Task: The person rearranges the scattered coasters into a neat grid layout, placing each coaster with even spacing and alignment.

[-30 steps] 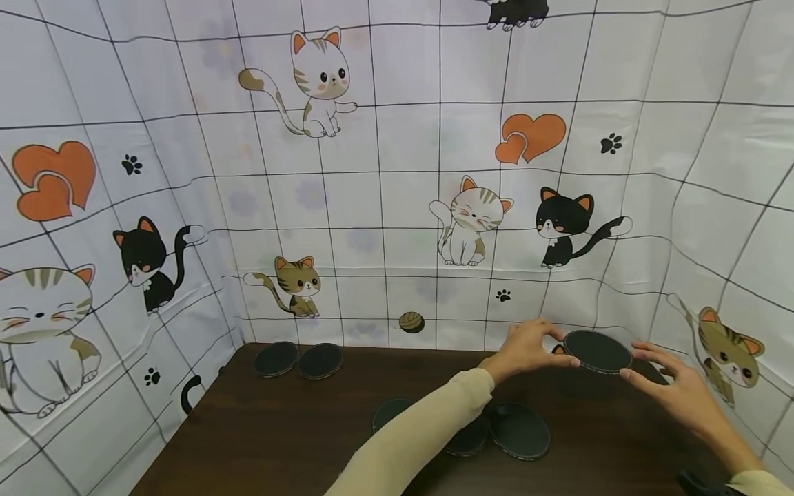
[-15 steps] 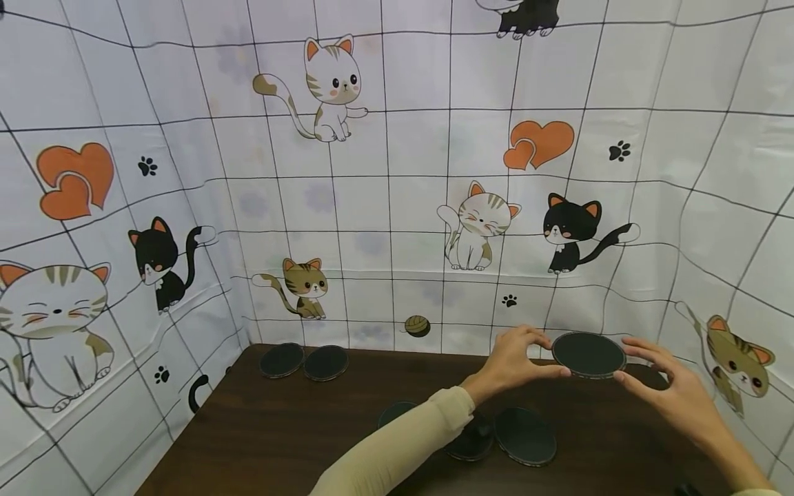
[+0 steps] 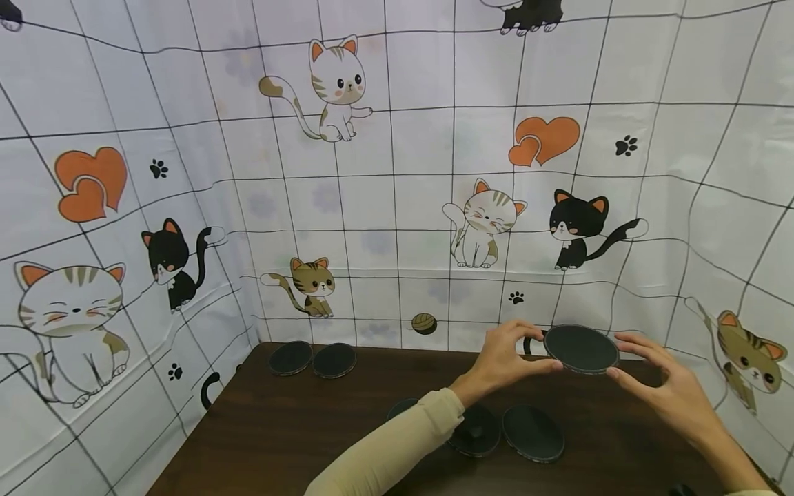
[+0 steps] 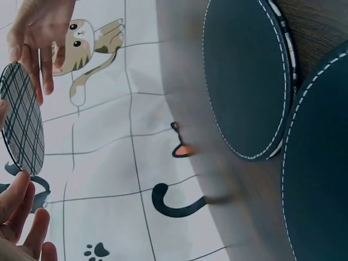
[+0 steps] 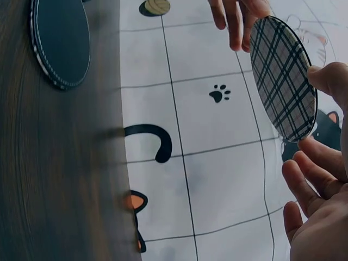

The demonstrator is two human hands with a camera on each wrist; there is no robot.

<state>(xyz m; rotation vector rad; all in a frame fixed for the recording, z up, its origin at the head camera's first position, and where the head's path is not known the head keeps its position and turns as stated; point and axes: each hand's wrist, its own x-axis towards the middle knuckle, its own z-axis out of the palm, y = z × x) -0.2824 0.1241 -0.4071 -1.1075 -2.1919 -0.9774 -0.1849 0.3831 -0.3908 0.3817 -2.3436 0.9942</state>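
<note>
Above the far right of the dark wooden table, both hands hold a round coaster by its edge. Its dark green-black face points up in the head view. In both wrist views its plaid underside shows. My left hand grips the left side, index finger at the far rim and thumb at the near rim. Opposite it, the right hand grips the right side in the same way. The lower fingers of the right hand are spread below the coaster in the right wrist view.
Two similar coasters, one left of the other, lie at the table's back left. Nearer lie a right coaster, a middle coaster and a third coaster, partly behind the left sleeve. A cat-patterned sheet surrounds the table.
Both hands have carried the coaster slightly left against the patterned sheet, keeping the same hold. The head view has turned a little left. The coasters on the table stay put.
</note>
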